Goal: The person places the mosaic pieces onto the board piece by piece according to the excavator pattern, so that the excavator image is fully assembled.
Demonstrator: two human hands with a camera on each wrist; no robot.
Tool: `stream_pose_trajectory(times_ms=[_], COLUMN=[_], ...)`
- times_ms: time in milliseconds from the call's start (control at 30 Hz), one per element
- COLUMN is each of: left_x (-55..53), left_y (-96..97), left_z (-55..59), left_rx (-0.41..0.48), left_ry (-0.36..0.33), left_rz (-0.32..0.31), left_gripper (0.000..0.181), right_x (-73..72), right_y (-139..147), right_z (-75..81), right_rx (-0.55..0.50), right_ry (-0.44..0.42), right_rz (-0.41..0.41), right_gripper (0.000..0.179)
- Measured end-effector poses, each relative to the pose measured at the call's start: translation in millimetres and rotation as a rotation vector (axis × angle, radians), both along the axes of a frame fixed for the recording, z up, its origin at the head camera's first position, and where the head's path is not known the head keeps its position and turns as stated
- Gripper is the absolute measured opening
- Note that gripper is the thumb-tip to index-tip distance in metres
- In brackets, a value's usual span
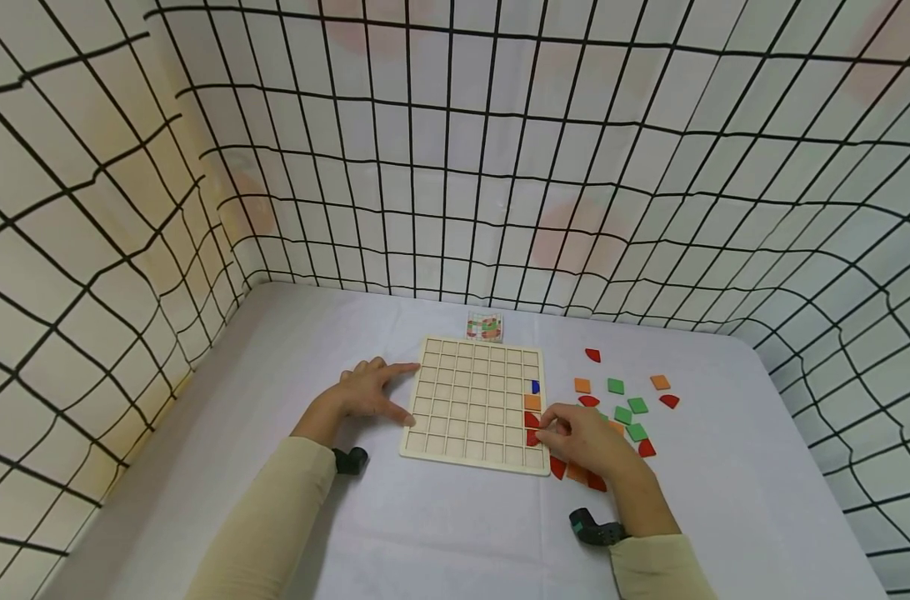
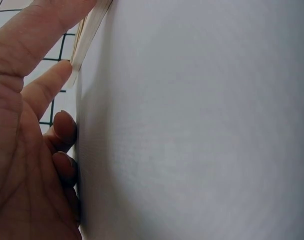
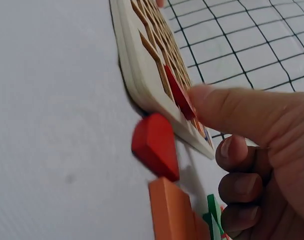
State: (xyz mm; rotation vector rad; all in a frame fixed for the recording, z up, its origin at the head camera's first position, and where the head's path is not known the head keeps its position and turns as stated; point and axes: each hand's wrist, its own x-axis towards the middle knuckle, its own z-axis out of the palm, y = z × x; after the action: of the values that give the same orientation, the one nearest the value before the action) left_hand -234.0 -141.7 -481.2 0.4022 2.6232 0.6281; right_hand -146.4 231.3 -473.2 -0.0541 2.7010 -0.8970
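A pale wooden grid board (image 1: 466,400) lies on the white cloth. My left hand (image 1: 365,392) touches its left edge, thumb (image 2: 47,27) and index finger stretched well apart. At the right edge, my right hand (image 1: 590,437) pinches a red quarter-circle tile (image 3: 179,95) at a cell of the right column, its thumb tip right on the tile and the other fingers curled in. Just above in that column sit another red tile (image 1: 531,419), an orange square (image 1: 532,402) and a small blue piece (image 1: 536,387). The right index fingertip is hidden in the right wrist view.
Loose red, orange and green tiles (image 1: 616,386) are scattered right of the board, some partly under the right hand. One red tile (image 3: 156,145) lies by the board's near corner. A small pattern card (image 1: 485,327) stands behind the board. Black wire mesh (image 1: 485,208) surrounds the table.
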Motion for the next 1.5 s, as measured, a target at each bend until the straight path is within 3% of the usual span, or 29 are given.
stream_pose_trajectory(times_ms=[633,1500], left_x=[1.3,1.0], left_y=[-0.2,-0.5], left_z=[0.6,0.5], left_rx=[0.003,0.004], left_ry=[-0.003,0.004], left_rz=[0.001,0.001], left_gripper=[0.1,0.1], right_x=[-3.5,-1.3], right_y=[2.9,4.4], right_z=[-8.7,-3.5], right_rx=[0.031,0.043], right_ry=[0.015,0.037], right_rz=[0.0,-0.035], right_gripper=[0.015,0.012])
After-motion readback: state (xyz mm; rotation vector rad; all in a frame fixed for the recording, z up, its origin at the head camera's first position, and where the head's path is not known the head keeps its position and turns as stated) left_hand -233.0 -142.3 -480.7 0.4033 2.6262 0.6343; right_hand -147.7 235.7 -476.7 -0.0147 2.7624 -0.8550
